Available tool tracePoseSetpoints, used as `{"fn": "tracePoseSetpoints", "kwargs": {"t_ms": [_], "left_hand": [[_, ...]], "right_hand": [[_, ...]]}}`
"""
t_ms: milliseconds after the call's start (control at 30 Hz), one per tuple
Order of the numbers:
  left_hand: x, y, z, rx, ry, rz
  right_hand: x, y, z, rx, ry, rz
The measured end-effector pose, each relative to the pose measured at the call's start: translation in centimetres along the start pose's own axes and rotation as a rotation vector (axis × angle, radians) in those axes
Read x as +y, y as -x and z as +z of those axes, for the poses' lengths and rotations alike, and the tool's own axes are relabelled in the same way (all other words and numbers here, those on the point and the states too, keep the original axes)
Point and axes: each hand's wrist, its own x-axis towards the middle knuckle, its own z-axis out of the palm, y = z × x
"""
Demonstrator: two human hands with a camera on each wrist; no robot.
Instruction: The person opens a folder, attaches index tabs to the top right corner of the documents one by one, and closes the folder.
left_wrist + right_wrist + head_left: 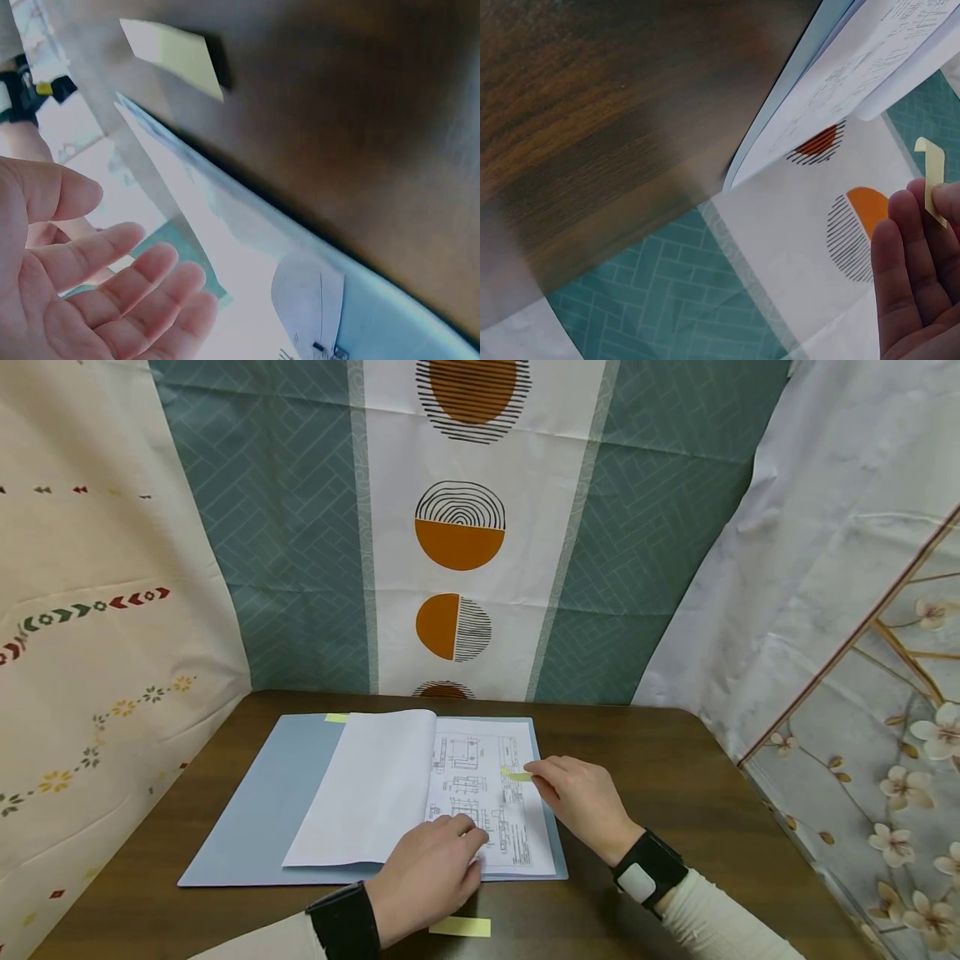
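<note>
Paper fills the middle of the head view: an open blue folder [255, 810] lies on the brown table [675, 777], with a printed drawing sheet [487, 793] bare on its right half and a turned white page [367, 793] arching over to the left. The left hand [427, 877] rests with relaxed fingers on the lower edge of that sheet, pressing it flat. Just beyond it, the right hand [581, 797] pinches a slim yellow sticky flag [517, 774] at one end, its free end over the drawing. A yellow sticky-note pad [460, 927] lies right beside the left hand, toward the person.

From the left wrist, the palm is spread and the fingers [142, 292] lie loose, holding nothing; the pad [176, 56] sits on the wood beyond the folder's edge.

From the right wrist, the flag [930, 176] curls between the fingertips [922, 225] (its tip folds over). It looks feather-light, limp and tacky on one side, so I judge it best held by the plain end.
</note>
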Motion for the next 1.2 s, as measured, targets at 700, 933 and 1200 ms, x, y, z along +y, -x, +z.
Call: {"fn": "tracePoseSetpoints", "kwargs": {"t_ms": [700,933,1200], "left_hand": [[-3.1,-3.2,0.6,-0.004,-0.046,-0.126],[-3.9,-3.7,1.0,-0.023,-0.087,-0.168],[-4.3,-3.8,1.9,-0.036,-0.144,-0.188]], "right_hand": [[0.3,0.0,0.3,0.005,0.009,-0.002],[0.2,-0.2,0.3,0.002,0.018,-0.003],[0.2,-0.5,0.4,0.014,0.041,-0.028]]}}
